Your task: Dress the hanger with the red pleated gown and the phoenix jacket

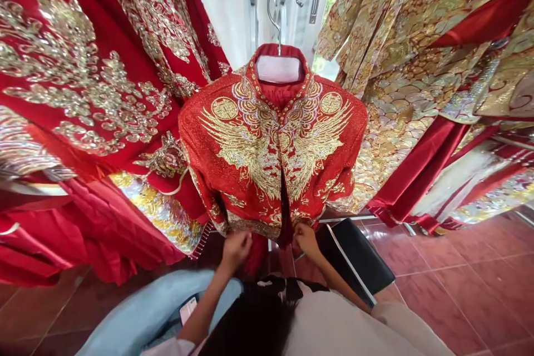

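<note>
My left hand (pixel 238 247) and right hand (pixel 306 239) pinch the lower hem (pixel 262 227) of the red jacket (pixel 273 150), which hangs upright above my fingers from the hanger (pixel 279 19), its front slit (pixel 285 208) running lengthwise, nearer my right.

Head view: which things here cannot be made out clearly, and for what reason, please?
All in the head view:
- Red jacket, back: hidden by its own front.
- Hanger, lower part: hidden inside the jacket.
- Left hand, fingertips: hidden by the curled hand itself; exact grip unclear.
- Phone, screen text: too small.
- Sequined garment, full shape: cut off by picture edges.
</note>
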### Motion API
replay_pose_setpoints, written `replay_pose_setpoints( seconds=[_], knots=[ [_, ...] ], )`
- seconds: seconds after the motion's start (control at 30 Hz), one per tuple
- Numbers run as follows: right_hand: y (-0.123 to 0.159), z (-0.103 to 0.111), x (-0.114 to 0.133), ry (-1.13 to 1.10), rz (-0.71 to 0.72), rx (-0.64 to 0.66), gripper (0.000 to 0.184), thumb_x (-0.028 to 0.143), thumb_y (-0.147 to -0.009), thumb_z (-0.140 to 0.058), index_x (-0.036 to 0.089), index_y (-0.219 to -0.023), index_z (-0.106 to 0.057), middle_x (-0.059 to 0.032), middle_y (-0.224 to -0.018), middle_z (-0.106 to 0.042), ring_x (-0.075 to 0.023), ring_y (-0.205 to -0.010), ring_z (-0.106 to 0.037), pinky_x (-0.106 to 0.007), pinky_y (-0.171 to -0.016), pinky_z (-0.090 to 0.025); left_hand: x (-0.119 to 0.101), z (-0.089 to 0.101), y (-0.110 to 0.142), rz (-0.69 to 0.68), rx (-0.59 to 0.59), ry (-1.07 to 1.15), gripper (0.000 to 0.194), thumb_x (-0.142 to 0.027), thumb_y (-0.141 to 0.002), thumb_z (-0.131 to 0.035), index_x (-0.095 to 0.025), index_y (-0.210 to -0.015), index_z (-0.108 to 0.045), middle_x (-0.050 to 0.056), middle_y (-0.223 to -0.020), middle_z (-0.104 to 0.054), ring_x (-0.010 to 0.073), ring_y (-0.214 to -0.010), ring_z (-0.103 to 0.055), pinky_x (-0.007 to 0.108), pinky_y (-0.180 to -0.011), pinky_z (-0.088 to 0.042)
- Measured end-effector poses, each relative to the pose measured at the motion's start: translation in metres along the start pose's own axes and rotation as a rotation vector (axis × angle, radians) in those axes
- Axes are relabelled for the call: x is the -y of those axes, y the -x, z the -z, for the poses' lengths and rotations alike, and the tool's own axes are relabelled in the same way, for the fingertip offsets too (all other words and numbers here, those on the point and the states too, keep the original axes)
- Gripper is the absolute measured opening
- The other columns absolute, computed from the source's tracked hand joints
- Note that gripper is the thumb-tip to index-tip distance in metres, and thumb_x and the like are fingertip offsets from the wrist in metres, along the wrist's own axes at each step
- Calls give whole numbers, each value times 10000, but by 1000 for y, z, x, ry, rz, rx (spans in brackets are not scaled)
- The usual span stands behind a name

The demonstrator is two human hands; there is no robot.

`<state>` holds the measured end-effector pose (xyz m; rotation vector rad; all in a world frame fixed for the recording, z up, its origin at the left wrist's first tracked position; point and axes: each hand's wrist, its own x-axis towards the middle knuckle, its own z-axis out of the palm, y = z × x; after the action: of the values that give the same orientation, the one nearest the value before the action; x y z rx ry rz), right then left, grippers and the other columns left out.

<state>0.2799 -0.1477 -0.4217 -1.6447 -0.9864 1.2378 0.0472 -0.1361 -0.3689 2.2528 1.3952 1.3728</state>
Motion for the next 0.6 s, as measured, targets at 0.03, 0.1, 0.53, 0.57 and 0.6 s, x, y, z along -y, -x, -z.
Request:
replay_pose_setpoints(
  seconds=[0.03, 0.1, 0.53, 0.57, 0.6],
  knots=[
    [-4, 10, 4, 52, -1, -34, 58, 201, -550, -437, 200, -584, -390, 43, -428, -472, -127, -396, -499, -205, -430, -369, 4, 11, -19, -29, -66, -13, 352, -351, -948, -415, -186, -740, -646, 76, -699, -649, 179, -634, -625, 312, -606, -497],
    [-9, 29, 18, 153, 13, -102, 52, 150, -561, -427, 192, -557, -399, 40, -426, -457, -120, -411, -491, -210, -472, -381, 4, 42, -68, -143, -303, -102, 190, -288, -896, -516, -182, -844, -665, 85, -775, -669, 199, -725, -638, 348, -713, -499],
    [-31, 118, 286, 615, 1210, -723, 549, 470, -865, -498, 197, -1340, -473, -124, -1403, -461, -255, -1336, -392, -481, -1085, -308, -8, 120, -266, -25, -396, -223, 348, -381, -883, -573, -169, -1154, -630, 64, -1052, -627, 243, -1013, -544, 451, -993, -401],
    [-42, 123, 295, 608, 1204, -685, 459, 433, -907, -439, 203, -1296, -522, -113, -1354, -514, -238, -1293, -444, -463, -1069, -336, -2, 126, -274, -11, -375, -202, 310, -373, -902, -549, -141, -1079, -654, 42, -943, -640, 208, -914, -556, 435, -957, -427],
    [-53, 130, 301, 575, 1189, -666, 399, 399, -935, -391, 199, -1225, -579, -105, -1274, -577, -222, -1222, -509, -440, -1041, -370, 5, 133, -282, 10, -326, -145, 299, -373, -915, -536, -118, -1002, -666, 20, -835, -633, 175, -813, -550, 418, -913, -454]
  ],
)
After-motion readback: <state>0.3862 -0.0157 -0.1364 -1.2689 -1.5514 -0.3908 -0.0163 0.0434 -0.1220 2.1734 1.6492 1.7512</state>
